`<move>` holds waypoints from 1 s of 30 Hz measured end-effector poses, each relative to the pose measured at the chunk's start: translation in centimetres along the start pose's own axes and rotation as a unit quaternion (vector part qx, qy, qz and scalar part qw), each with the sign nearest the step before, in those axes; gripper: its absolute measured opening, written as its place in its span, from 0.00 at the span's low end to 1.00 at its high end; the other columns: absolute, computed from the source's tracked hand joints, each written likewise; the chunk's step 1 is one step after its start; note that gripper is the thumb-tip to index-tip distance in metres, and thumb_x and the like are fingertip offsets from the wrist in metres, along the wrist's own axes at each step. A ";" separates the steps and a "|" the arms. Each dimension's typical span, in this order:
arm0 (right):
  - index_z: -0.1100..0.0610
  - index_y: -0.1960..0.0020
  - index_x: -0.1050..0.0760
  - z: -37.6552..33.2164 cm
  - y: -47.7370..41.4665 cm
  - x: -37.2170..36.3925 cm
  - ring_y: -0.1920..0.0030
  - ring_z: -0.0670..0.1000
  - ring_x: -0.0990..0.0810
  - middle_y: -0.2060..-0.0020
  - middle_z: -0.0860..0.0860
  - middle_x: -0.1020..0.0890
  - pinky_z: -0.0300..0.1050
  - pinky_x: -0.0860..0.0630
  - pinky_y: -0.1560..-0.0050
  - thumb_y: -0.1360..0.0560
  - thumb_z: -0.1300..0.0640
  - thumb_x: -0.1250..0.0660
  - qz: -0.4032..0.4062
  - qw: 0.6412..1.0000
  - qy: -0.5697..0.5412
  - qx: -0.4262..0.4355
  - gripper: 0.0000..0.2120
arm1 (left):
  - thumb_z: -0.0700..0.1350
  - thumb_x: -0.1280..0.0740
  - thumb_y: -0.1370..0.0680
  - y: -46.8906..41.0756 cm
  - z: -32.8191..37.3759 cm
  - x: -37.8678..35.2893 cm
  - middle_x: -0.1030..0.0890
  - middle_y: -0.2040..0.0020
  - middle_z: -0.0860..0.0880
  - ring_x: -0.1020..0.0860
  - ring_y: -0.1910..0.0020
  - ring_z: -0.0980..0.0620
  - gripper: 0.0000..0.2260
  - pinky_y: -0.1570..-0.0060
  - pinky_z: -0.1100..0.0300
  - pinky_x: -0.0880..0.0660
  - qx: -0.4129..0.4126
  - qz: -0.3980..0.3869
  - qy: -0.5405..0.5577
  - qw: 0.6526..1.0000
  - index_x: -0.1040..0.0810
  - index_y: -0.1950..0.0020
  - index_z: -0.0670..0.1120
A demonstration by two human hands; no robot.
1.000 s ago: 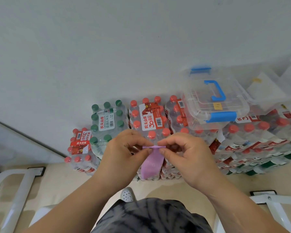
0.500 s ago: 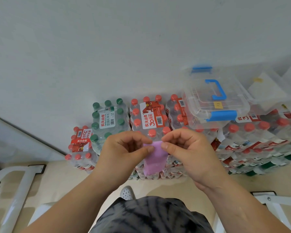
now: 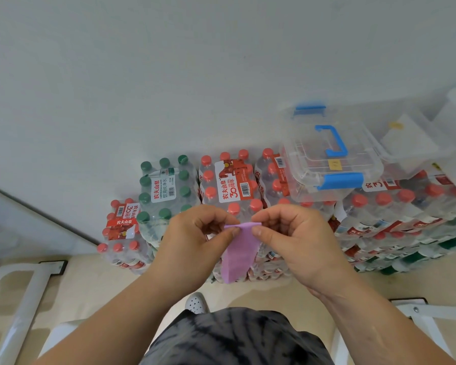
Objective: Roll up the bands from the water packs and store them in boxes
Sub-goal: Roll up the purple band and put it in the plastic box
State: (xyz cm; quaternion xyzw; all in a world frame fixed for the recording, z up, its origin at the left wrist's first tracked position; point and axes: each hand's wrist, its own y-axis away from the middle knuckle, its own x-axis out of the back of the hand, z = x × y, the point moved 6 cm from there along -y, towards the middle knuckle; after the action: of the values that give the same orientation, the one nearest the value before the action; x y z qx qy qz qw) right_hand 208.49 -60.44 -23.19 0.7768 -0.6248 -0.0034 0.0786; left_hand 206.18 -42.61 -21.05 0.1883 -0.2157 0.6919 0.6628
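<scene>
A purple band (image 3: pixel 238 252) is pinched at its top edge between thumb and fingers of the left hand (image 3: pixel 195 241) and the right hand (image 3: pixel 295 238), both closed on it; the rest hangs loose toward six o'clock. No roll seems started, though fingers hide the edge. With uneven pinching, a skewed, loose coil could result. The clear box (image 3: pixel 329 164), at one o'clock, is shut.

Open air lies above my hands. Ahead, stacked water packs (image 3: pixel 229 185) wall off the way, a clear box (image 3: pixel 329 156) topping those on the right; the floor (image 3: pixel 95 283) at left lies bare.
</scene>
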 end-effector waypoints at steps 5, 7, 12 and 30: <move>0.52 0.55 0.16 -0.1 0.1 0.0 0.58 0.49 0.17 0.61 0.48 0.15 0.45 0.17 0.54 0.27 0.62 0.25 -0.017 1.000 0.025 0.004 0.05 | 0.38 0.26 0.25 -0.1 0.5 -0.1 0.16 0.58 0.53 0.18 0.59 0.55 0.06 0.59 0.65 0.23 -0.002 -0.019 0.037 0.999 0.16 0.57 0.49; 0.53 0.55 0.17 -0.1 0.1 0.0 0.57 0.52 0.17 0.61 0.49 0.15 0.47 0.18 0.53 0.26 0.63 0.26 -0.021 1.000 0.008 -0.002 0.06 | 0.37 0.27 0.25 0.1 0.5 -0.3 0.16 0.62 0.51 0.20 0.65 0.57 0.05 0.64 0.66 0.25 0.015 -0.032 0.062 0.997 0.16 0.56 0.47; 0.55 0.53 0.18 0.1 0.2 -0.2 0.61 0.44 0.18 0.64 0.47 0.16 0.39 0.19 0.57 0.27 0.68 0.27 0.000 0.997 -0.073 -0.018 0.09 | 0.34 0.26 0.26 0.3 0.4 -0.2 0.16 0.61 0.42 0.20 0.60 0.35 0.07 0.59 0.41 0.22 0.031 0.000 0.151 0.988 0.16 0.53 0.46; 0.58 0.51 0.15 -0.5 0.1 0.1 0.60 0.47 0.15 0.60 0.52 0.13 0.38 0.18 0.56 0.29 0.67 0.25 0.002 0.999 -0.050 -0.008 0.08 | 0.36 0.25 0.27 0.3 0.3 0.3 0.14 0.60 0.54 0.19 0.63 0.58 0.08 0.62 0.66 0.23 0.026 0.029 0.093 0.995 0.13 0.53 0.49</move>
State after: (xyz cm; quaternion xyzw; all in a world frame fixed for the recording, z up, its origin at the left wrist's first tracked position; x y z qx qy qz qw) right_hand 208.48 -60.51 -22.71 0.7735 -0.6298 -0.0476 0.0535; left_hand 205.91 -42.49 -20.62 0.1338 -0.1402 0.7306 0.6548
